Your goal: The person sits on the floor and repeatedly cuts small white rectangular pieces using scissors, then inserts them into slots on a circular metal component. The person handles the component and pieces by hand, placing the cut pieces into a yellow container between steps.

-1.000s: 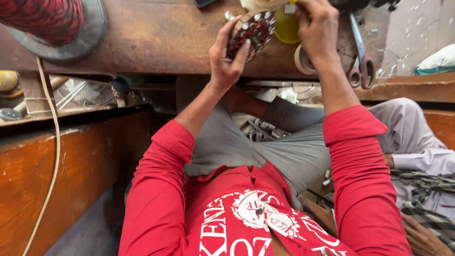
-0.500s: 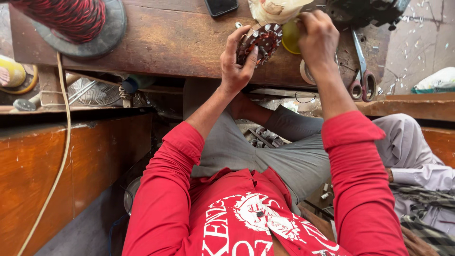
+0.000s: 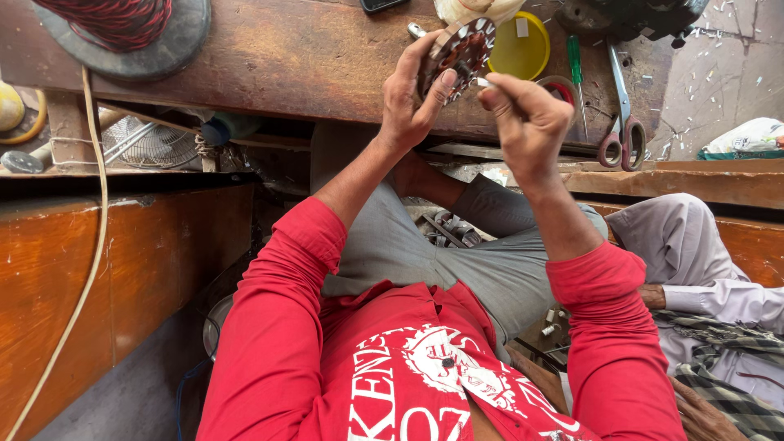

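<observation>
- The left hand covers the near side of the round wound stator, so how the fingers grip behind it cannot be told.
- The right hand pinches a small pale piece, too small to identify; possibly a paper slip.
- A wire spool is cut off by the top edge.
- A dark flat object at the top edge shows only its lower strip.
- A dark machine part is cropped at the top right.
- The scissors hide part of the tape roll.
- Another person's sleeve runs off the right edge; the hand is out of view.
</observation>
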